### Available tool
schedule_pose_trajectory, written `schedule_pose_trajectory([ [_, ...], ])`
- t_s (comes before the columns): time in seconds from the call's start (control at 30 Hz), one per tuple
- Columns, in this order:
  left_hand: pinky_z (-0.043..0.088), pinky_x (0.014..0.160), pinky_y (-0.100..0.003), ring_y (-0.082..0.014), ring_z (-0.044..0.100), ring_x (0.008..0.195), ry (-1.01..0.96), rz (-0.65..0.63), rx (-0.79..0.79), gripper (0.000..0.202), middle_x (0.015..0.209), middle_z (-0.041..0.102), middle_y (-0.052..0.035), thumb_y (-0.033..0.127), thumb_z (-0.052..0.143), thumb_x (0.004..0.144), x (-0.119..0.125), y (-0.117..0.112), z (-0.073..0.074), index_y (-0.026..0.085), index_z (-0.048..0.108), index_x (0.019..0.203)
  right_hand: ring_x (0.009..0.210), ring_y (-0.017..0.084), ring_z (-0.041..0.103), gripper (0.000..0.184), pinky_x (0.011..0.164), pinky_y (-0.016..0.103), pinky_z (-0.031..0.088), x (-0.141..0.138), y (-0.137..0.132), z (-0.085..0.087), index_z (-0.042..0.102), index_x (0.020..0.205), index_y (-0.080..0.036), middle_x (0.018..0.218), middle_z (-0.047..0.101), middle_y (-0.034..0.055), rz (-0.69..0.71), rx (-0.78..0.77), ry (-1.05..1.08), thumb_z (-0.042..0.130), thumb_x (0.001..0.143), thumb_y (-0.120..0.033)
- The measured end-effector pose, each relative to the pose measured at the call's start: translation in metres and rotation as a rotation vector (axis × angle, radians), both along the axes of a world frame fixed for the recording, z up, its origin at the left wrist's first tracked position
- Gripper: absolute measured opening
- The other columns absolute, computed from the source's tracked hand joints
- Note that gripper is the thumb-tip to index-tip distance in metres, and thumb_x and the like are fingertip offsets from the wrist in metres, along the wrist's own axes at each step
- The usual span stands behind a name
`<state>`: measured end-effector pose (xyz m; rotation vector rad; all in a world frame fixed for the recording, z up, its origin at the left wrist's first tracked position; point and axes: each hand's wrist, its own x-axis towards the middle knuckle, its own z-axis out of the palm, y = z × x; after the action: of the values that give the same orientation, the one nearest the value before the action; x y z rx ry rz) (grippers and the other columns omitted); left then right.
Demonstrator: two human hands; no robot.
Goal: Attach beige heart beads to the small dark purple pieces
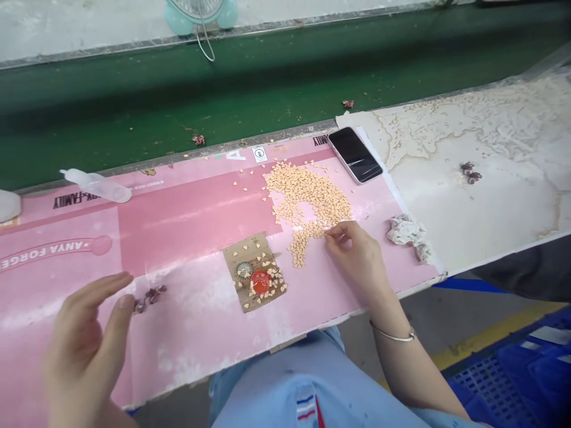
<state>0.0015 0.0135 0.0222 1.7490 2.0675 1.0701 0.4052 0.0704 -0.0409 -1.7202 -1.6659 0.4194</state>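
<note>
My left hand (91, 339) is at the left, blurred, with thumb and fingers apart. Beside its thumb lies a small cluster of dark reddish-brown pieces (150, 298). My right hand (357, 252) has thumb and forefinger pinched together at the lower right edge of a pile of tiny tan, heart-shaped pieces (312, 193). Whatever is between those fingertips is too small to make out. Between my hands lies a brown board (250, 244) carrying a red cap-like dish (260, 282), a small round metal-rimmed piece (244, 270) and scattered tan pieces.
A phone (355, 154) lies beyond the pile, and a crumpled white tissue (408, 235) to its right. A translucent squeeze bottle (98, 185) rests at the back left. Behind the pink-covered table (191, 238) runs a green belt (267, 77), with a small fan (200, 10) past it.
</note>
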Motion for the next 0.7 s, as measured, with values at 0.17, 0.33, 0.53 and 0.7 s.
schedule_pose_trajectory([
  [0.17, 0.059, 0.076, -0.034, -0.0213, 0.073, 0.088, -0.135, -0.27, -0.077, 0.014, 0.094, 0.076, -0.0003, 0.026, 0.065, 0.096, 0.061, -0.016, 0.013, 0.034, 0.076, 0.101, 0.071, 0.018, 0.072, 0.017, 0.064, 0.031, 0.059, -0.037, -0.02, 0.03, 0.052, 0.088, -0.027, 0.083, 0.075, 0.0003, 0.106, 0.041, 0.125, 0.068, 0.091, -0.028],
  [0.33, 0.06, 0.071, -0.025, -0.0154, 0.072, 0.081, -0.266, -0.52, -0.057, 0.012, 0.088, 0.077, -0.0001, 0.017, 0.065, 0.098, 0.11, -0.02, 0.011, 0.026, 0.073, 0.099, 0.074, 0.014, 0.076, 0.026, 0.07, 0.028, 0.064, -0.093, -0.042, 0.065, 0.05, 0.093, -0.028, 0.085, 0.079, -0.0031, 0.578, 0.109, 0.44, 0.068, 0.093, -0.01],
  [0.53, 0.059, 0.066, -0.027, -0.0165, 0.07, 0.076, -0.248, -0.455, 0.029, 0.012, 0.083, 0.074, -0.0025, 0.013, 0.063, 0.097, 0.113, -0.029, 0.001, 0.023, 0.069, 0.093, 0.077, 0.015, 0.078, 0.022, 0.072, 0.028, 0.066, -0.11, -0.048, 0.065, 0.056, 0.093, -0.028, 0.087, 0.08, -0.0018, 0.649, 0.071, 0.485, 0.068, 0.093, -0.009],
  [0.7, 0.056, 0.067, -0.029, -0.0159, 0.067, 0.075, -0.21, -0.443, 0.098, 0.013, 0.081, 0.073, -0.0011, 0.011, 0.063, 0.094, 0.112, -0.031, -0.001, 0.023, 0.066, 0.092, 0.075, 0.014, 0.077, 0.021, 0.072, 0.025, 0.065, -0.111, -0.052, 0.064, 0.057, 0.092, -0.027, 0.085, 0.079, -0.0029, 0.594, 0.042, 0.505, 0.07, 0.092, -0.011],
])
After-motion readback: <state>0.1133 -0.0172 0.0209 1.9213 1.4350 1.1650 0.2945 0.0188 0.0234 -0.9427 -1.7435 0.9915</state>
